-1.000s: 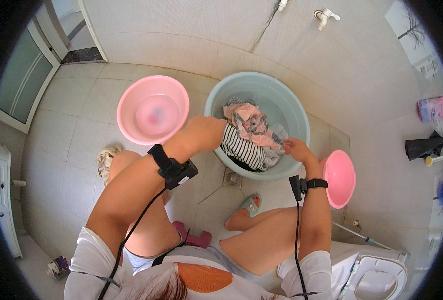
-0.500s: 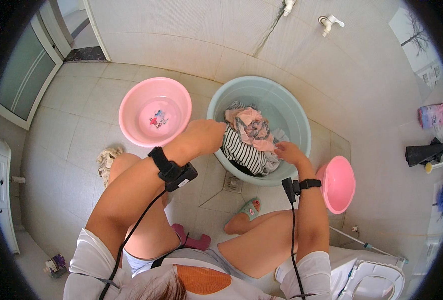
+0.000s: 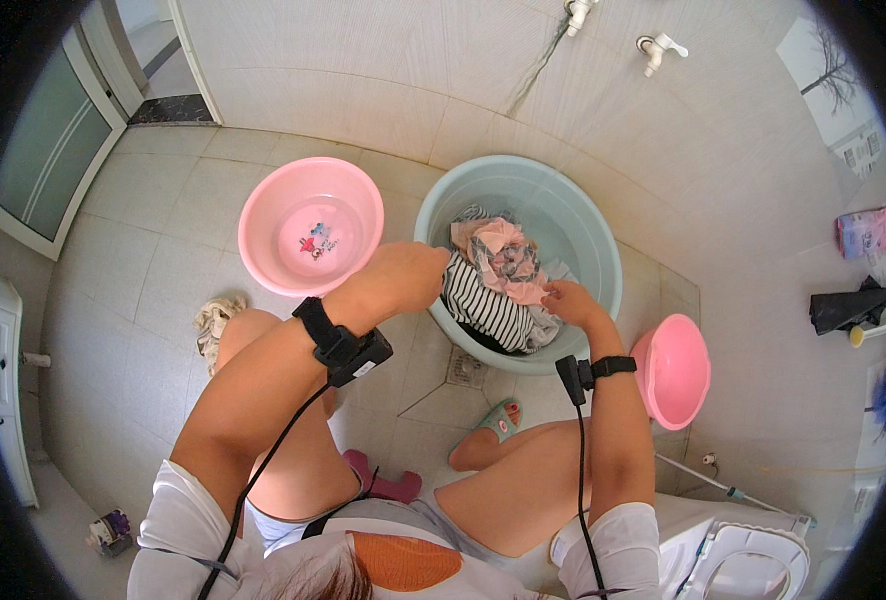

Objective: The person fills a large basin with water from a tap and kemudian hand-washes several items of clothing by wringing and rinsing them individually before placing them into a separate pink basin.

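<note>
A large grey-blue basin (image 3: pixel 603 215) holds water and a heap of laundry. On top of the heap lies a bunched pink and grey patterned cloth (image 3: pixel 508 250). Below it spreads a black-and-white striped garment (image 3: pixel 483 308), with a light grey cloth (image 3: pixel 543 326) beside it. My right hand (image 3: pixel 573 304) pinches the lower right edge of the pink cloth between thumb and fingers. Over the basin's left rim, my left hand (image 3: pixel 421 277) is closed against the heap's left side. Its back hides the fingers and what they grip.
A pink basin (image 3: pixel 253 235) with a cartoon print stands to the left, and a smaller pink basin (image 3: pixel 675 370) to the right. A floor drain (image 3: pixel 465 368) lies before the large basin. Two taps, one a white tap (image 3: pixel 660 50), project from the wall. A toilet (image 3: pixel 753 560) is at lower right.
My right hand has shifted slightly left, its fingers drawn closer together on the pink cloth's edge. My left hand has barely moved.
</note>
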Motion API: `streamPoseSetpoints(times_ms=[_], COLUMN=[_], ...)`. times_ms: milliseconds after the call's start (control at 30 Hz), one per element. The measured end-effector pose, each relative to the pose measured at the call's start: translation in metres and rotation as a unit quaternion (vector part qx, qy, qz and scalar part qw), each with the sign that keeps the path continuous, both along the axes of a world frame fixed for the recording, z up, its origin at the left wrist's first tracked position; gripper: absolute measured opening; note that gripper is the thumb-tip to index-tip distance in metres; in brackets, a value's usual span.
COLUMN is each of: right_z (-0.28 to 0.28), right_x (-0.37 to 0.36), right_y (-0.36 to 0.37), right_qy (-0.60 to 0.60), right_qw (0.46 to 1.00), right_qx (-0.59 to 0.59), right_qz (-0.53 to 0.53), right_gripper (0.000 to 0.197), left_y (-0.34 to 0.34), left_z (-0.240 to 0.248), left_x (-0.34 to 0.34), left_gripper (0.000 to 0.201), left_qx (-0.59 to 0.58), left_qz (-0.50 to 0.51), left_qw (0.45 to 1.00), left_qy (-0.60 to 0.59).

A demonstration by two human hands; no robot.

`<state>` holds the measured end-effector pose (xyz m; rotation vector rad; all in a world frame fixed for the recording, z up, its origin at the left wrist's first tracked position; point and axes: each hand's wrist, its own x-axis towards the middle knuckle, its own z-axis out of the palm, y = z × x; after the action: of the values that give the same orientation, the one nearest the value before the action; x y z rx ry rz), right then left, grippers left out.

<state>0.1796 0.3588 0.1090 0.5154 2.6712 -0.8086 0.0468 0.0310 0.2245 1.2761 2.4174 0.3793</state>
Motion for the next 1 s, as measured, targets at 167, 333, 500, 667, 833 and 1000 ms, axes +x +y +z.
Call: streamPoseSetpoints(times_ms=[167, 333, 500, 667, 833, 1000], right_z=[-0.008, 0.0, 0.015, -0.001, -0.037, -0.067], right_x=[0.0, -0.002, -0.01, -0.013, -0.011, -0.004], right_y=[0.006, -0.007, -0.03, -0.036, -0.06, -0.125], right_qy=[-0.016, -0.002, -0.014, -0.011, 0.03, -0.035], right_qw=[1.0, 1.0, 0.997, 0.996, 0.973, 0.969], right_qx=[0.002, -0.007, 0.039, 0.052, 0.102, 0.102], right_qz=[0.027, 0.026, 0.063, 0.077, 0.205, 0.222], right_gripper=[0.04, 0.04, 0.039, 0.038, 0.028, 0.027], left_y=[0.001, 0.002, 0.002, 0.001, 0.002, 0.001], left_z=[0.0, -0.002, -0.006, -0.003, -0.002, -0.01], left_x=[0.0, 0.0, -0.002, -0.001, 0.001, -0.003], left_gripper=[0.026, 0.026, 0.026, 0.026, 0.026, 0.026], left_qx=[0.006, 0.003, 0.004, 0.002, 0.004, 0.004], left_qz=[-0.004, 0.0, 0.002, 0.0, 0.001, -0.007], left_qw=[1.0, 1.0, 1.0, 1.0, 1.0, 1.0], left_qy=[0.005, 0.001, -0.001, -0.002, 0.001, 0.011])
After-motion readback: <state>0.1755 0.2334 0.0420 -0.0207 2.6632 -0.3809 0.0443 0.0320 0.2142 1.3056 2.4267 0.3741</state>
